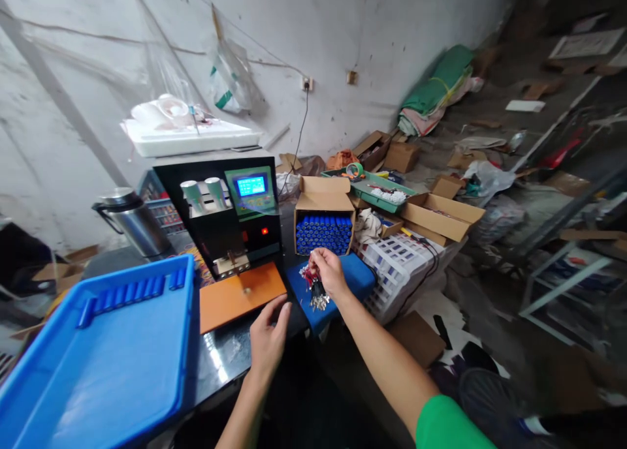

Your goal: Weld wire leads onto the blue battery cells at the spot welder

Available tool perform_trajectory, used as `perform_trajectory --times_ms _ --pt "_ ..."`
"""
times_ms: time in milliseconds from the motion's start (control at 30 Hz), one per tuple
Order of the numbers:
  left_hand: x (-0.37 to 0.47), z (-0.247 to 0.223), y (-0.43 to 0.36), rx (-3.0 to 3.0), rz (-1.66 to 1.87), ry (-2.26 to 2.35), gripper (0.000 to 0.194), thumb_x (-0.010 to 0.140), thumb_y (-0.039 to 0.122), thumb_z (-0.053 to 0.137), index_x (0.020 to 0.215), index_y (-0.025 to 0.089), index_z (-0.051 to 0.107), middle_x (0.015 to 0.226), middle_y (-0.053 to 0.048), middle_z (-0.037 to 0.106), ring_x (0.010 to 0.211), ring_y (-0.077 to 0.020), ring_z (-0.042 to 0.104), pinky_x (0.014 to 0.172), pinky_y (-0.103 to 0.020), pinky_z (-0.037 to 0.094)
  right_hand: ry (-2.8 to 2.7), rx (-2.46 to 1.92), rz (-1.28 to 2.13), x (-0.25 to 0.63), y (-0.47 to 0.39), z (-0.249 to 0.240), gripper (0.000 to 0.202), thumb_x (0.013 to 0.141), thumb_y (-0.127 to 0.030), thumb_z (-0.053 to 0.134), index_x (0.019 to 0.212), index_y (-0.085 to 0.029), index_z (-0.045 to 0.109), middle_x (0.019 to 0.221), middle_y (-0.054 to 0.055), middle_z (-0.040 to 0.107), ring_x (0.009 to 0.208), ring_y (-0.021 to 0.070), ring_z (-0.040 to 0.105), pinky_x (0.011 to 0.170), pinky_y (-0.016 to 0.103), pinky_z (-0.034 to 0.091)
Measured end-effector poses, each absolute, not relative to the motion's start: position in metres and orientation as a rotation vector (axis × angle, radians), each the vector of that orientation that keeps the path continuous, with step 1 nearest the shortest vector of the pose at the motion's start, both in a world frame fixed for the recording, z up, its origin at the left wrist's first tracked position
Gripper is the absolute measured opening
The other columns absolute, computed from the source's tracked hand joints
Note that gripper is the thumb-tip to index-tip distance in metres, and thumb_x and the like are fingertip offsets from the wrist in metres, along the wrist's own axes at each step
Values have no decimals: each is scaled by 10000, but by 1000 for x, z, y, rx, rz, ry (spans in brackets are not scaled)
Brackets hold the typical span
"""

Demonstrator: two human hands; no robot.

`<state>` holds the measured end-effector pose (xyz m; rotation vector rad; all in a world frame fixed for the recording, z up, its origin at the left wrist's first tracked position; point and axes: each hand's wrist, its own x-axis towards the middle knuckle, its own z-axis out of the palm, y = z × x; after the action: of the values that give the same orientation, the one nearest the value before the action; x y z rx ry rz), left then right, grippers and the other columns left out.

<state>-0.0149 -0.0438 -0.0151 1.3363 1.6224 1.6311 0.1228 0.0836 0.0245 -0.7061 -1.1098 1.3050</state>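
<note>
My right hand [330,274] is closed, thumb and fingertips pinched on a thin wire at the top of a bunch of short red and black wires [319,295] with shiny metal ends. The bunch lies on a blue padded surface [360,274]. My left hand [268,339] is by the front right corner of an orange plate [223,310], thumb and forefinger apart, with nothing visible in it. Behind the plate stands a black spot-welder-like machine [262,232] with a lit blue screen. An open cardboard box [325,203] full of blue cylindrical battery cells [323,232] sits behind my right hand.
At the left, a blue tray [122,364] holds a row of blue cells [128,294]. A steel jug [132,222] stands behind it. White plastic crates [399,266], a green tray [379,191] and an open carton [441,217] are to the right.
</note>
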Motion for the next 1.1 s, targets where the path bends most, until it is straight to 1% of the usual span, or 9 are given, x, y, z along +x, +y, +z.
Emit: perform_trajectory --times_ms 167,300,400,533,700,800,900,1033,1100 --pt "-15 4 -45 1212 1625 1554 405 764 511 713 963 159 739 907 -80 768 806 -201 715 740 -308 585 -1152 -647 1393 90 46 20 321 830 -485 670 770 -186 567 636 -36 555 517 76 480 509 209 388" --pt "-21 2 -51 1182 1659 1571 390 795 524 671 904 153 723 754 -58 736 633 -158 653 581 -265 533 -1181 -679 1440 74 33 16 319 830 -495 653 795 -193 556 643 -40 551 513 80 473 520 216 408" --pt "-25 1 -58 1178 1651 1577 386 831 525 625 902 151 683 728 -51 715 563 -131 595 528 -248 486 -1187 -708 1472 68 28 12 334 824 -516 646 805 -194 562 669 -29 561 530 88 493 517 215 426" --pt "-34 3 -66 1161 1661 1562 336 853 502 604 864 166 622 721 -30 682 579 -121 569 565 -246 477 -1313 -676 1579 65 21 8 349 826 -527 638 819 -180 601 746 0 599 600 104 547 543 216 453" --pt "-50 6 -77 1269 1597 1659 295 891 457 556 785 183 574 677 6 601 629 -117 549 614 -237 456 -1629 -582 1598 60 9 5 266 792 -438 693 787 -183 621 692 -16 600 634 132 577 638 253 489" --pt "-57 6 -87 1295 1526 1693 290 909 450 532 792 188 577 707 -13 620 663 -135 575 641 -255 475 -1693 -617 1567 54 6 2 236 802 -417 664 755 -188 628 668 -4 621 623 152 590 629 272 494" --pt "-75 10 -95 1314 1478 1776 277 911 450 542 855 188 613 814 -54 680 747 -164 631 709 -283 507 -1708 -658 1471 46 12 -2 231 798 -411 656 766 -182 669 748 45 688 702 187 634 679 299 512" --pt "-135 27 -96 1411 1324 2129 287 918 420 507 928 173 654 880 -61 719 796 -178 661 747 -288 515 -1626 -748 1353 33 26 -9 311 789 -480 635 761 -174 680 778 80 719 739 216 666 720 327 532" --pt "-178 38 -91 1465 1049 2433 273 919 358 479 984 174 671 960 -81 734 870 -204 676 798 -311 513 -1607 -777 1341 28 30 -14 333 784 -501 632 758 -173 685 767 86 722 730 222 674 716 333 537"
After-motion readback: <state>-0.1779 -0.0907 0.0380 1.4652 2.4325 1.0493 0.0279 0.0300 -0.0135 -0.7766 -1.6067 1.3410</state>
